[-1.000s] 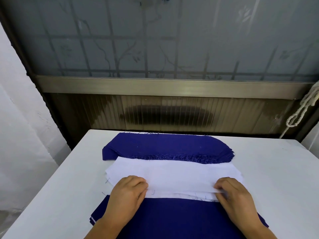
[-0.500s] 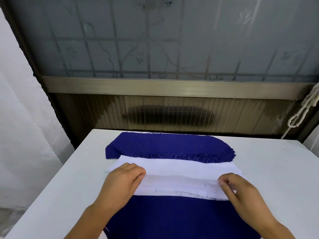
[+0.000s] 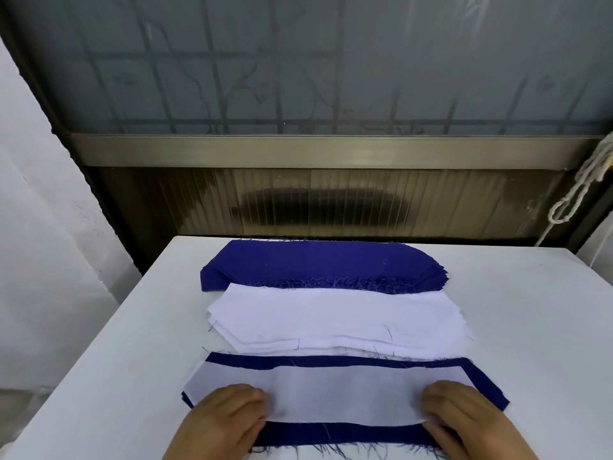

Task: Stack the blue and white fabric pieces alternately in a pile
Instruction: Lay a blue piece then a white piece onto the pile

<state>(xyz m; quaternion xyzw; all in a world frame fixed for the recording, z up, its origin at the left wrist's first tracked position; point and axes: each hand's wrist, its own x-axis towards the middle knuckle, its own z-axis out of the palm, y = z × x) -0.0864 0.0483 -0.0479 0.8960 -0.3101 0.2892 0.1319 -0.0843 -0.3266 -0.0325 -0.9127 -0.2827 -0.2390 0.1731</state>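
Note:
A stack of blue fabric pieces lies at the far side of the white table. Just in front of it sits a stack of white fabric pieces. Nearest me is the mixed pile, its blue piece showing as a border around a single white piece laid on top. My left hand grips the white piece's left end. My right hand grips its right end. Both hands rest low on the pile, fingers curled.
The table's far edge meets a dark ribbed panel and metal rail under frosted glass. A white rope hangs at the right. A white sheet hangs past the table's left edge.
Both hands drew one white piece off the white stack toward me and laid it down on the near blue piece. The camera has tilted down a little.

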